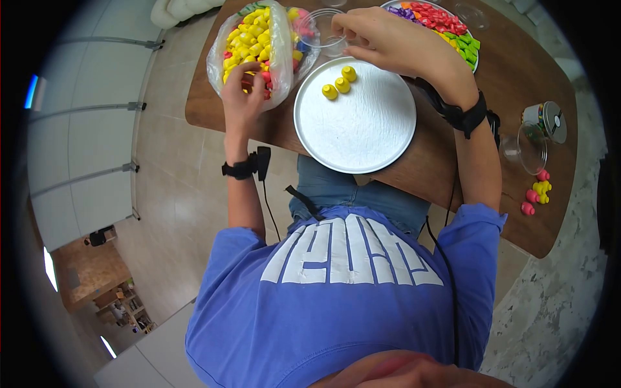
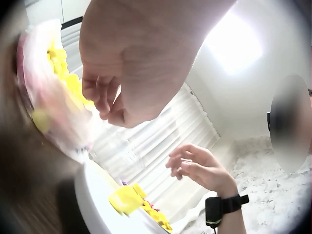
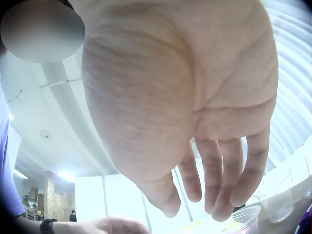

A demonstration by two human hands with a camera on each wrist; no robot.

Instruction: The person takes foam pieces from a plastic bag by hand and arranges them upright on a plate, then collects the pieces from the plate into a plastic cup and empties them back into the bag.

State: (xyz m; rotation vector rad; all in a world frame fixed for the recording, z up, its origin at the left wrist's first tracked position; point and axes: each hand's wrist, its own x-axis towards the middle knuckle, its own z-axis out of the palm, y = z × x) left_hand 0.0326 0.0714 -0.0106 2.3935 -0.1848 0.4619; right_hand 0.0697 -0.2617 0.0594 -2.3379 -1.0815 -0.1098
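Note:
In the head view, the left hand (image 1: 242, 100) is over a clear plastic bag (image 1: 282, 48) of yellow and pink pieces (image 1: 251, 39). Its fingers are bent towards the thumb beside a pink piece (image 1: 266, 76); whether it pinches anything is hidden, also in the left wrist view, where the hand (image 2: 136, 63) hides its fingertips. Above the far edge of a round white tray (image 1: 356, 129), the right hand (image 1: 401, 42) hangs with loosely bent, parted fingers near a clear round cup (image 1: 310, 40). Several yellow pieces (image 1: 342, 85) lie in a slanted row on the tray.
Behind the right hand stands a plate of red, orange, purple, yellow and green pieces (image 1: 467, 50). At the right of the wooden table (image 1: 433, 155) are a lidded jar (image 1: 554, 121), a tipped clear cup (image 1: 532, 149) and several pink and yellow pieces (image 1: 542, 189).

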